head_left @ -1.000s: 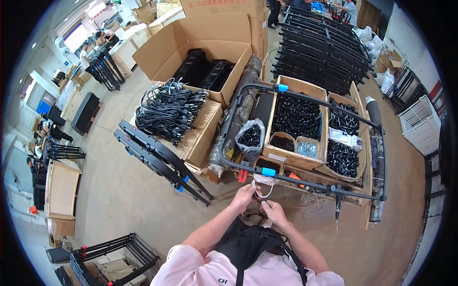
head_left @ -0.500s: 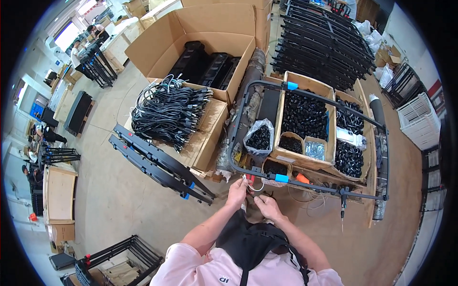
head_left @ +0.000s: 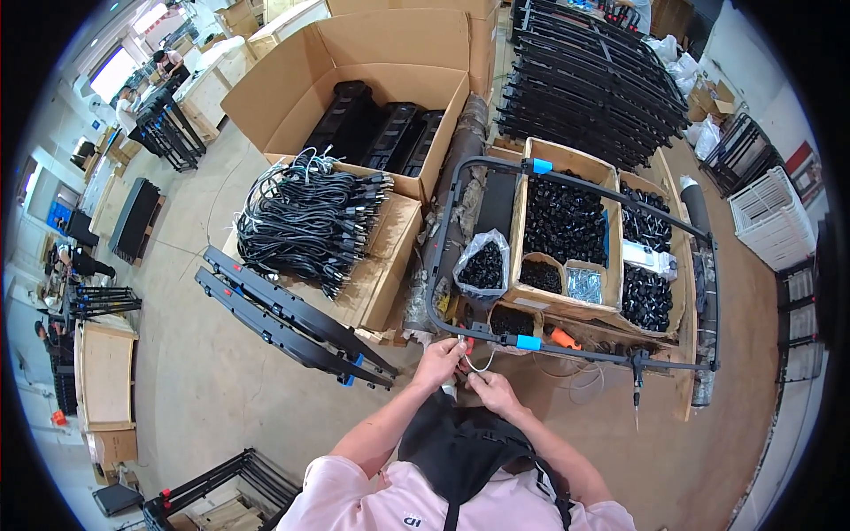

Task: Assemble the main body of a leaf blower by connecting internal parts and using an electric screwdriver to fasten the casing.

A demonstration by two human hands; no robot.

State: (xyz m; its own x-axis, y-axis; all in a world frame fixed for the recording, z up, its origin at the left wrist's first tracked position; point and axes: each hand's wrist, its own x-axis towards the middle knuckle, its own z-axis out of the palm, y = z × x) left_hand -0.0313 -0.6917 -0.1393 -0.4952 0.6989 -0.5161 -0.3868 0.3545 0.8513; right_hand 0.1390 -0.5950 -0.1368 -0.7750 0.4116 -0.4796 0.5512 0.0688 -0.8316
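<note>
My left hand (head_left: 440, 363) is closed in a pinch at the near edge of a black tubular frame (head_left: 567, 352), where a short white cable (head_left: 483, 365) hangs in a curve. The cable's upper end is at my left fingers. My right hand (head_left: 493, 390), also closed, is at the lower end of that cable, below the frame. A small red piece (head_left: 467, 347) shows beside my left fingertips; its kind cannot be made out. Blue tape (head_left: 529, 342) wraps the frame's near bar, and another blue wrap (head_left: 541, 166) is on the far bar.
Under the frame, wooden bins (head_left: 571, 305) hold black parts, near a plastic bag of parts (head_left: 482, 268). A bundle of black cables (head_left: 310, 221) lies on a carton at left. Two black rails (head_left: 283, 314) lean beside it. A screwdriver-like tool (head_left: 637, 385) hangs at right.
My right hand has shifted slightly down and left, and the white cable between my hands now hangs in a longer curve. My left hand stays near the frame.
</note>
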